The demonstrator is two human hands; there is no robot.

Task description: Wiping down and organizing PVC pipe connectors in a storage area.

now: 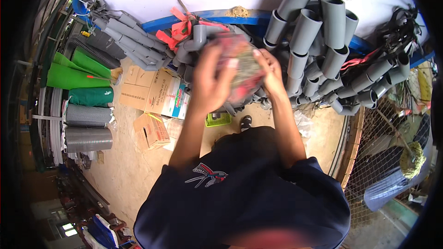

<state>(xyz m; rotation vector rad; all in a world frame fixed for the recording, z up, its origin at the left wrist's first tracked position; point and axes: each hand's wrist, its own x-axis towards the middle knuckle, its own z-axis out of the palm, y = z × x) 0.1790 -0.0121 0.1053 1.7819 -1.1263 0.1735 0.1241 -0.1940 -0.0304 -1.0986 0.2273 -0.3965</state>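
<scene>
- Left hand (211, 80): fingers wrapped round left side of blurred red-and-tan bundle (241, 64), gripping it.
- Right hand (271, 71): clasps bundle's right side.
- Bundle: raised betw. both hands, in front of hanging grey pipe elbows (318, 37) on blue rail (230, 18).
- Below-left: cardboard boxes (152, 94), green mesh rolls (76, 76).

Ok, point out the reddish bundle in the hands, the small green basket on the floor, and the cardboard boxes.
reddish bundle (240, 67), head view, its blurred middle.
small green basket (218, 119), head view, its rim.
cardboard boxes (147, 90), head view, a top flap.
</scene>
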